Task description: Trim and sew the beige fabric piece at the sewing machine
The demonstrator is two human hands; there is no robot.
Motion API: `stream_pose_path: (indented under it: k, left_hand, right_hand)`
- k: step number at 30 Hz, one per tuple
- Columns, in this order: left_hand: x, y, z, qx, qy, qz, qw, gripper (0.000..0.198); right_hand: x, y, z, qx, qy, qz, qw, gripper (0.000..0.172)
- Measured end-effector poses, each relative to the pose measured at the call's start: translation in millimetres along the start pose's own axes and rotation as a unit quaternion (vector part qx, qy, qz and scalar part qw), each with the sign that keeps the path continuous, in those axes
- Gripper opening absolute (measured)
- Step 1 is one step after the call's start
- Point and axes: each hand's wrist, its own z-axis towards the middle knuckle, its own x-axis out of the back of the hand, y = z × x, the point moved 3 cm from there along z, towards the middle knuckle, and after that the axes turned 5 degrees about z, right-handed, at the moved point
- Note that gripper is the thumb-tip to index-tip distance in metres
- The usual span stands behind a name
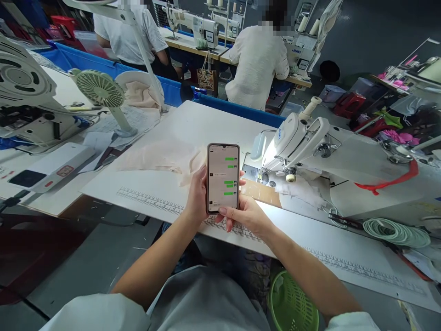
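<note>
A smartphone (223, 178) is held upright over the front of the white sewing table (179, 124), its lit screen showing a chat with green message bubbles. My left hand (197, 195) wraps round its left side, with fingertips showing past the right edge. My right hand (246, 212) grips the lower right corner, the thumb lying at the bottom of the screen. Behind the phone, pale thin fabric (155, 158) lies on the table. To the right stands a white sewing machine (299, 138) with its needle area lit.
A green desk fan (100, 89) and a white control box (51, 168) stand at left. Coiled pale green cord (396, 231) lies at right. A green basket (292, 303) sits below the table edge. Two people (257, 64) sit at machines beyond a blue cloth trough (237, 106).
</note>
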Motion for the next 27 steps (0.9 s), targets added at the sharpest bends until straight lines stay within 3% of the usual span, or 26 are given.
stream_pose_path:
  k: [27]
  left_hand:
    - [-5.1,0.1,-2.8,-0.025,-0.014,-0.002,1.000,0.067]
  right_hand:
    - [-2.2,0.2,0.9,0.025,0.031,-0.024,0.999,0.053]
